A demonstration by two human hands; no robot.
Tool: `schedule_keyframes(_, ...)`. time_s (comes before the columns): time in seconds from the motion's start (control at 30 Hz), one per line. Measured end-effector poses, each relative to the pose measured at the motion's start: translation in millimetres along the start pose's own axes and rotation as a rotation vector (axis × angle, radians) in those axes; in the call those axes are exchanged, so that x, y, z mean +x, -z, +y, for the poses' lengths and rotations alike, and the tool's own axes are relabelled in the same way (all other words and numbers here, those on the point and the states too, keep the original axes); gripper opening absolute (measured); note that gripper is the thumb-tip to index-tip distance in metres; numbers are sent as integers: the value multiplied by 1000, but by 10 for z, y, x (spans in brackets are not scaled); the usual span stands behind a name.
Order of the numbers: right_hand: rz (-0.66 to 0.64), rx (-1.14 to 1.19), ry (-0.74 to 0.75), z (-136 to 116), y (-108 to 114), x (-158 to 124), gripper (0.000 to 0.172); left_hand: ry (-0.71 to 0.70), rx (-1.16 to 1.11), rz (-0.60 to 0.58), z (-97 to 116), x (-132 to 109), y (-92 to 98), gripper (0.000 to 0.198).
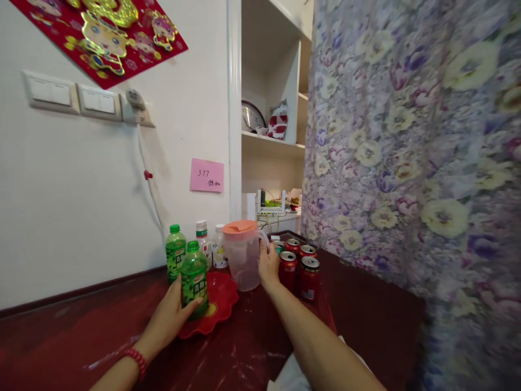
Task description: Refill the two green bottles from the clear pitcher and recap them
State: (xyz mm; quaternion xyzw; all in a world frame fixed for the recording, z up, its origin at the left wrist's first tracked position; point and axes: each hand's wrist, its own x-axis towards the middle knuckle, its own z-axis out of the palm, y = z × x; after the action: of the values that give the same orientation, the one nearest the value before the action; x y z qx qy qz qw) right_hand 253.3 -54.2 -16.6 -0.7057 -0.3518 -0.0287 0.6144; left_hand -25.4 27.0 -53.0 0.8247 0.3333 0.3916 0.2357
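My left hand (178, 307) is wrapped around a green drink bottle (194, 279) with a green cap, over a red scalloped plate (222, 304). Whether the bottle's base touches the plate, I cannot tell. A second green bottle (175, 251) stands just behind it. On the right, my right hand (268, 265) grips the handle of a clear plastic pitcher (244, 266) with an orange lid (240, 228). The pitcher is upright, close to the table. Right beside that hand stand several red drink cans (310, 279).
Behind the plate, two white bottles (220, 247) stand near the wall. The dark red table (101, 320) runs along that wall, where a power cord (148, 176) hangs from a socket. A floral curtain (386, 163) borders the right side, and shelves (271, 138) stand behind.
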Motion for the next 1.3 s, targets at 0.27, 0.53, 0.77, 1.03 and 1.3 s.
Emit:
schedule_keyframes(0.27,-170,-54,70,131,177,-47,26,-21,31,9,-117,49,-23,75)
schedule_keyframes(0.53,-197,11,137,166,623,-283,33,-11,11,-2,41,42,-20,78)
schedule_keyframes(0.77,-543,46,410,-305,972,-951,15,-24,-44,14,179,-47,-53,72)
schedule_keyframes(1.03,-1042,-191,837,-701,331,-1870,25,-3,-51,13,170,-86,-67,70)
schedule_keyframes(1.3,-1000,-205,974,-756,154,-1864,13,3,-56,12,120,-95,-81,72)
